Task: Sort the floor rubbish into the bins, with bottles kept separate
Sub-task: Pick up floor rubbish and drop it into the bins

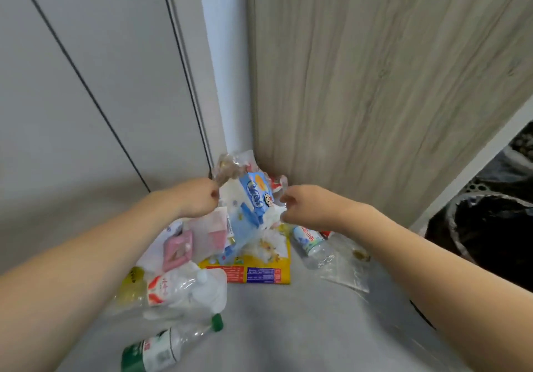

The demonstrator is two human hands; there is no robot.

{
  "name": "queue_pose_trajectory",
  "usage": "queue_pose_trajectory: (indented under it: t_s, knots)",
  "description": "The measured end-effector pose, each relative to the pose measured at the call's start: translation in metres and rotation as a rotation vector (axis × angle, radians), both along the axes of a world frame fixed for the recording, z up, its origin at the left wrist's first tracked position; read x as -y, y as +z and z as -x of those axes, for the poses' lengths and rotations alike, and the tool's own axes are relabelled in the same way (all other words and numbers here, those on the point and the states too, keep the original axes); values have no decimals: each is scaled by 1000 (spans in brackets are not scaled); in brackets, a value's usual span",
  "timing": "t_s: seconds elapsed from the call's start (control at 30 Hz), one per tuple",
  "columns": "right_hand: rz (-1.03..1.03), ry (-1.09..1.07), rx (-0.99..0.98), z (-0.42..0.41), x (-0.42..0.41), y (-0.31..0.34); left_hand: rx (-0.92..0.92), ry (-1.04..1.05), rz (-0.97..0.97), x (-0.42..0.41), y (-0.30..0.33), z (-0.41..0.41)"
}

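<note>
A heap of rubbish lies in the floor corner. My left hand (199, 197) pinches a crumpled clear wrapper (229, 167) lifted above the heap. My right hand (302, 206) grips a clear and white plastic wrapper (277, 195) beside a blue and white snack packet (255, 195). Under them lie a yellow packet (268, 268), a pink box (177, 249) and white bags. A clear bottle with a blue label (313, 245) lies to the right. A green-capped bottle (170, 345) lies near the front. A crushed bottle with a red label (161, 288) lies at the left.
A bin lined with a black bag (490, 227) stands at the right, with another dark bin (519, 152) behind it. A wood-grain panel (375, 83) and grey doors (86, 83) form the corner. A flat clear bag (346, 268) lies on the grey floor.
</note>
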State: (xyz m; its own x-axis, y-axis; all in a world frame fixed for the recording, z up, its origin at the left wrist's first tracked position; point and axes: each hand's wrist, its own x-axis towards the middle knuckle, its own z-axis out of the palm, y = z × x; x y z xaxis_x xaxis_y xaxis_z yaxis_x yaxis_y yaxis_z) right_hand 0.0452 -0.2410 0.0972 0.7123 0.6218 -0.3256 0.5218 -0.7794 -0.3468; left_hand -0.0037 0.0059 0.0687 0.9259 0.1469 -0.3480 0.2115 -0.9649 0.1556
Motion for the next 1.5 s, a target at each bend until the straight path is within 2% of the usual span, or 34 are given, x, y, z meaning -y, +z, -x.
queue_pose_trajectory:
  t_s: [0.17, 0.33, 0.47, 0.63, 0.73, 0.83, 0.93, 1.1, 1.2, 1.37, 1.5]
  knots:
    - [45, 141, -112, 37, -62, -45, -103, 198, 24, -79, -45, 51]
    - [-17, 151, -186, 59, -124, -80, -50, 308, 127, -124, -71, 78]
    - [-3, 70, -279, 62, -165, -111, 6, 340, 197, -124, -105, 98]
    - [-66, -132, -405, 58, -199, -134, 260, 449, 219, -121, -134, 99]
    - [-94, -285, -503, 55, -218, -148, 330, 526, 155, -128, -137, 99]
    - [-59, -372, -571, 53, -237, -162, 415, 629, -25, -132, -141, 103]
    - [-33, -426, -569, 52, -251, -179, 393, 699, -132, -132, -153, 107]
    - [-33, -456, -516, 55, -263, -201, 274, 664, -128, -133, -171, 111]
    - [-73, -444, -524, 55, -264, -208, 295, 655, -166, -135, -172, 109]
    - [-129, -436, -496, 43, -250, -188, 278, 703, -23, -135, -165, 105]
    - [-166, -415, -459, 33, -226, -153, 288, 649, -172, -123, -143, 100]
